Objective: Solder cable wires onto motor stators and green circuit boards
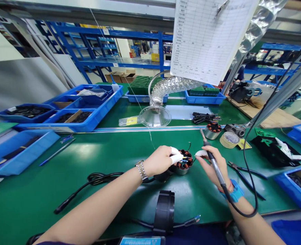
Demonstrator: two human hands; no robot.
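Observation:
A small motor stator [184, 162] with copper windings sits on the green mat [101, 177] in front of me. My left hand [160, 160], with white finger cots, pinches a thin wire at the stator's left rim. My right hand [211, 163] touches the stator's right side with a cot-covered fingertip and holds a soldering iron [211, 158] like a pen, its tip pointing up and away from the stator. The iron's black cable loops past my right wrist, which wears a blue strap [234, 193]. A thin solder wire [140, 105] hangs down towards my left hand.
A second stator [213, 131], tape roll [230, 139] and pliers [242, 172] lie to the right. A clear fume funnel on a foil hose [155, 115] stands behind. Blue bins [73, 109] line the left and far side. A black ring [164, 211] and cables lie near me.

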